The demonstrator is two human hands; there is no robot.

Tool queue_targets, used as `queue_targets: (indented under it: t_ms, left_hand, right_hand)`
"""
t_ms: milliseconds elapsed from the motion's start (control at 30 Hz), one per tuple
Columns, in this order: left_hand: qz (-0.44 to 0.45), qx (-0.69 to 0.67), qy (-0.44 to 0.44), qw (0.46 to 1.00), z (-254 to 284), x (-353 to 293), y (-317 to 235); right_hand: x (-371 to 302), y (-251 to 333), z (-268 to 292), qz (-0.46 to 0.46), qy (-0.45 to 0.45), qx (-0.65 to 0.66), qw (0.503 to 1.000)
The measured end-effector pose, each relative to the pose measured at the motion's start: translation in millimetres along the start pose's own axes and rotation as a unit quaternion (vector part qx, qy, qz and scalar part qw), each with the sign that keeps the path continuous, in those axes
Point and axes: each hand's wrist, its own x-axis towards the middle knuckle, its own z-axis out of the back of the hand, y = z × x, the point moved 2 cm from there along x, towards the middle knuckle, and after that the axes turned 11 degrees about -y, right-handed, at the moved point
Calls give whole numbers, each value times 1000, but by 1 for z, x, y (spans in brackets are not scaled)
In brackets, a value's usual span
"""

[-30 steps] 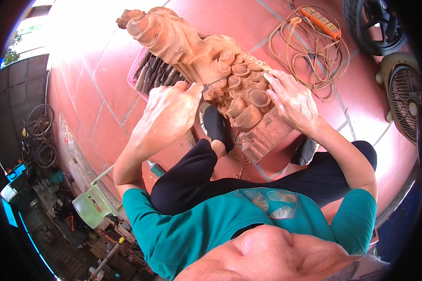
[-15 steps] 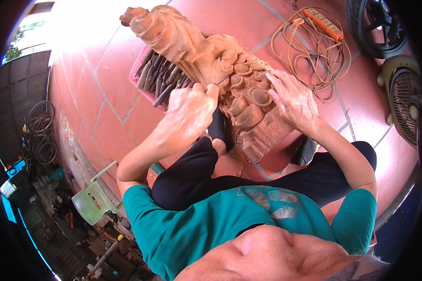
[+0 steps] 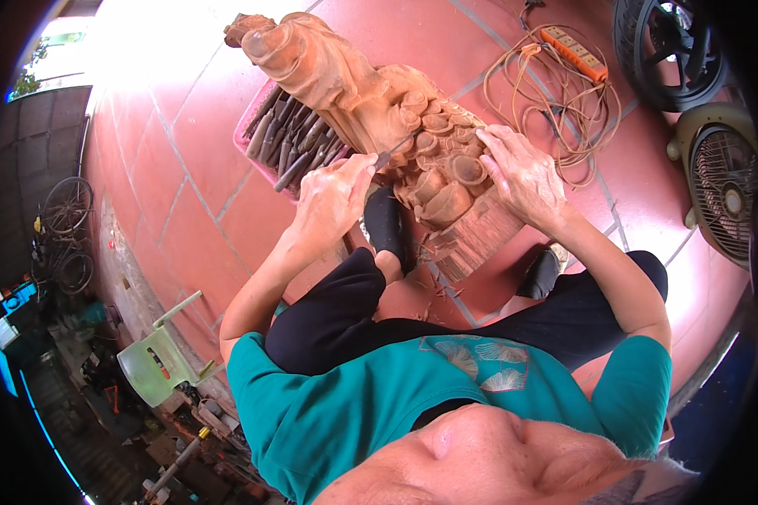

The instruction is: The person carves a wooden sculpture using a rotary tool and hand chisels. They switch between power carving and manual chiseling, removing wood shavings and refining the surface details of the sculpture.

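Note:
A reddish-brown wood carving [image 3: 345, 80] with draped folds and rounded, bowl-like shapes lies slantwise before me. My left hand [image 3: 333, 192] is closed round a carving chisel [image 3: 385, 157]. The chisel's thin dark blade reaches right and up to the carving's middle, among the rounded shapes; most of its handle is hidden in my hand. My right hand [image 3: 526, 172] lies on the carving's right side, fingers stretched out and thumb apart. The carving's rough, uncarved block end [image 3: 472, 240] points toward my legs.
A pink basket [image 3: 254, 151] full of chisels [image 3: 290, 139] stands left of the carving. An orange power strip [image 3: 574, 55] and coiled cord [image 3: 594, 135] lie at the right, near a wheel [image 3: 669, 50] and a fan [image 3: 724, 189]. A pale green chair [image 3: 153, 366] stands at the left.
My left hand has shifted slightly left and down with the chisel, and more of the blade shows. The right hand stays on the carving. The view has moved a little.

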Motion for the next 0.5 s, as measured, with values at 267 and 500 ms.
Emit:
queue_targets:
  t_ms: [267,500]
  left_hand:
    - [-8,126,111,986,25,20,-23]
    - [-158,132,159,966,24,48,-48]
  right_hand:
    - [-1,0,2,0,-1,8,1000]
    - [0,1,2,0,13,10,1000]
